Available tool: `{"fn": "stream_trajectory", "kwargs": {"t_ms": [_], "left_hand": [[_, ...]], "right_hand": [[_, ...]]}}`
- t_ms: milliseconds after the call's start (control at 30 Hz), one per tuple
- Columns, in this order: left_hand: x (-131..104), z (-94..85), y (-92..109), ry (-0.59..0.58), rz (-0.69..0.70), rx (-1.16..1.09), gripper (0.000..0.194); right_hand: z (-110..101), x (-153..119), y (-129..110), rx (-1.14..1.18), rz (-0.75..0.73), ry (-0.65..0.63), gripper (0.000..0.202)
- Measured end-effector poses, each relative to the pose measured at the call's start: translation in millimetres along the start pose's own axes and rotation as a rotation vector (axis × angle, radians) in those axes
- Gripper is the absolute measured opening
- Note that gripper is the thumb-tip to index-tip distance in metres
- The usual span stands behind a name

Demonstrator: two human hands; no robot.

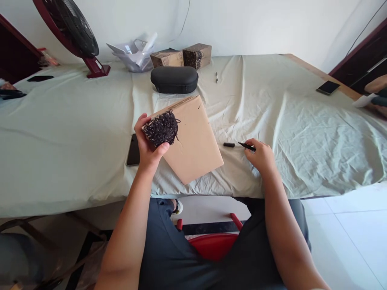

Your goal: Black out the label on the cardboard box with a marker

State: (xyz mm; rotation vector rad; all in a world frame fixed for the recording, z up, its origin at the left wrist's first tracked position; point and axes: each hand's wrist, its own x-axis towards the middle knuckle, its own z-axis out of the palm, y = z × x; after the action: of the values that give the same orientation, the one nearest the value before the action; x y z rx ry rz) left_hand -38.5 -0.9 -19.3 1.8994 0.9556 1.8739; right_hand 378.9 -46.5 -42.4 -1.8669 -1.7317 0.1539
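My left hand [148, 143] is closed round a dark, shaggy-looking lump [162, 128] with pale flecks and a few loose strands on its right side. I cannot make out its kind. It is held above the left part of a flat tan cardboard piece [196, 141], which has a few dark marks near its far edge. In my right hand [260, 155], to the right of the cardboard, is an uncapped black marker pen [247, 146], its tip pointing left. Just left of that tip the black cap [229, 145] lies on the cloth.
A black case [174, 79], two patterned boxes [198, 56], a plastic basket [137, 60] and a red fan [98, 69] stand toward the wall. One phone [133, 151] lies beside my left hand, another [328, 87] at the right edge. Other people's hands show at both sides.
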Motion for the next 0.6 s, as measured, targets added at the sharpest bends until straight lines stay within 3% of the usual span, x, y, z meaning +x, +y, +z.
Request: {"fn": "stream_trajectory", "kwargs": {"t_ms": [200,367,600], "left_hand": [[-1,-0.7,0,-0.018,0.009,-0.001,0.096],[0,2.1,6,-0.025,0.02,0.024,0.095],[0,1.5,12,-0.061,0.016,0.038,0.096]], "right_hand": [[9,-1,-6,-0.053,-0.057,-0.074,0.033],[19,3,-13,-0.087,-0.138,-0.07,0.04],[23,3,-17,-0.136,-0.12,-0.033,0.042]]}}
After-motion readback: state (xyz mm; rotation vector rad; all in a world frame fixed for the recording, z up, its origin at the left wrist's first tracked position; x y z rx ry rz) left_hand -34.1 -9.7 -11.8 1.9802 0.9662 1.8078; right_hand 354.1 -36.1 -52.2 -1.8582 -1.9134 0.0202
